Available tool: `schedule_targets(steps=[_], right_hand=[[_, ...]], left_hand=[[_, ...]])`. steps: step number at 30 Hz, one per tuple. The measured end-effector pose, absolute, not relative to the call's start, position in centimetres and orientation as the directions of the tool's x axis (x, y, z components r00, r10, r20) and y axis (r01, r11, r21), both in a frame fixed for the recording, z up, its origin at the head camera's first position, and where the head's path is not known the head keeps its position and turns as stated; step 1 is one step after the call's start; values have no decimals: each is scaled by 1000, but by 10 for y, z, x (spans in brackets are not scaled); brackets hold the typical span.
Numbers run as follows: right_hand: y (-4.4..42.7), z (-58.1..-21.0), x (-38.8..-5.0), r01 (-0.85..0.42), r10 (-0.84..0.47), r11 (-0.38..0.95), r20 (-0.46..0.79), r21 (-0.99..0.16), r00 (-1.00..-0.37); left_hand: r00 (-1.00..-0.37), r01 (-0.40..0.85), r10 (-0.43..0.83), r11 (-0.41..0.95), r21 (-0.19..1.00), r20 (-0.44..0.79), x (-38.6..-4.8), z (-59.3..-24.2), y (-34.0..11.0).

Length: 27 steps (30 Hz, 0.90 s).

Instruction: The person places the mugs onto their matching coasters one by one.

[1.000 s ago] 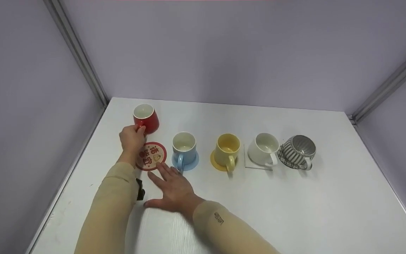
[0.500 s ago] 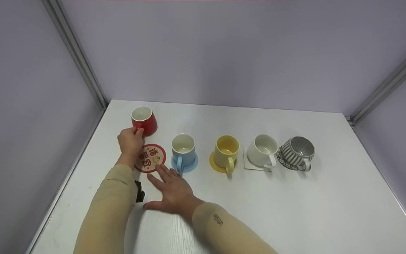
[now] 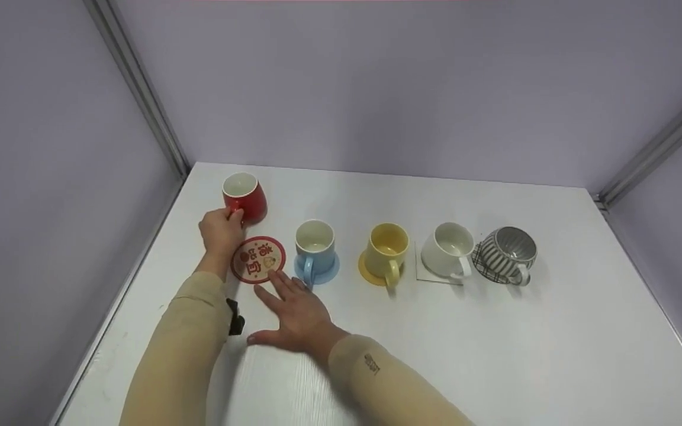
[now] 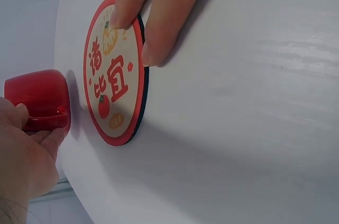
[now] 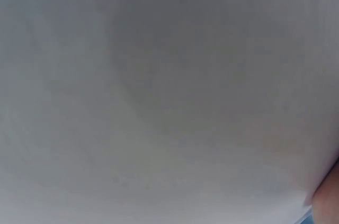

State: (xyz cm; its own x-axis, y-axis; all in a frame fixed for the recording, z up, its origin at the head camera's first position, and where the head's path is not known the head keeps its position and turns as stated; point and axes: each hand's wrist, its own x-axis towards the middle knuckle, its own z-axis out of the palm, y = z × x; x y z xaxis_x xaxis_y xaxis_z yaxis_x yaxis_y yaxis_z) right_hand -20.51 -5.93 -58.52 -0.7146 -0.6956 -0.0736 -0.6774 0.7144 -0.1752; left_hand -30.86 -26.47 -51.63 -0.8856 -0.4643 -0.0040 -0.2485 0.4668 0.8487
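Observation:
My left hand (image 3: pixel 221 232) grips the handle of a red mug (image 3: pixel 250 201), white inside, at the table's back left. The mug stands upright just behind a round red-rimmed coaster (image 3: pixel 258 260) printed with red characters. In the left wrist view, the red mug (image 4: pixel 39 94) and the whole coaster (image 4: pixel 108 83) show, apart from each other. With fingers spread, my right hand (image 3: pixel 296 313) rests two fingertips on the coaster's near edge. A light blue mug (image 3: pixel 315 251) on a blue coaster stands just beyond that hand. The right wrist view shows mostly blurred white surface.
To the right, in a row, stand a yellow mug (image 3: pixel 387 248) on a yellow coaster, a white mug (image 3: pixel 444 251) on a square white coaster, and a grey striped mug (image 3: pixel 504 257) on a black-lined coaster. Grey walls (image 3: pixel 376 89) enclose the white table (image 3: pixel 495 349).
My left hand and the red mug have shifted slightly left, away from the blue mug. My right hand stays on the coaster. The head view has tilted a little.

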Motion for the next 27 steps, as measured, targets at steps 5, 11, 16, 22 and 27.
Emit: schedule_targets(steps=[5, 11, 16, 22, 27], right_hand=[[-56, -582, -208, -682, -697, 714, -69, -157, -714], [-51, -582, -213, -668, -681, 729, -62, -150, -729], [-48, -584, -215, -645, -665, 742, -86, -183, -742], [-47, -585, -215, -642, -664, 741, -76, -196, -744], [-52, -585, -216, -643, -663, 742, -65, -187, -746]], left_hand=[[-892, -231, -452, 494, 838, 21, -310, -509, -263], [-908, -211, -418, 503, 838, 23, -314, -504, -260], [-921, -203, -390, 502, 841, 10, -309, -501, -258], [-929, -198, -371, 512, 836, 8, -300, -497, -257], [-930, -209, -368, 494, 844, -14, -294, -493, -259]])
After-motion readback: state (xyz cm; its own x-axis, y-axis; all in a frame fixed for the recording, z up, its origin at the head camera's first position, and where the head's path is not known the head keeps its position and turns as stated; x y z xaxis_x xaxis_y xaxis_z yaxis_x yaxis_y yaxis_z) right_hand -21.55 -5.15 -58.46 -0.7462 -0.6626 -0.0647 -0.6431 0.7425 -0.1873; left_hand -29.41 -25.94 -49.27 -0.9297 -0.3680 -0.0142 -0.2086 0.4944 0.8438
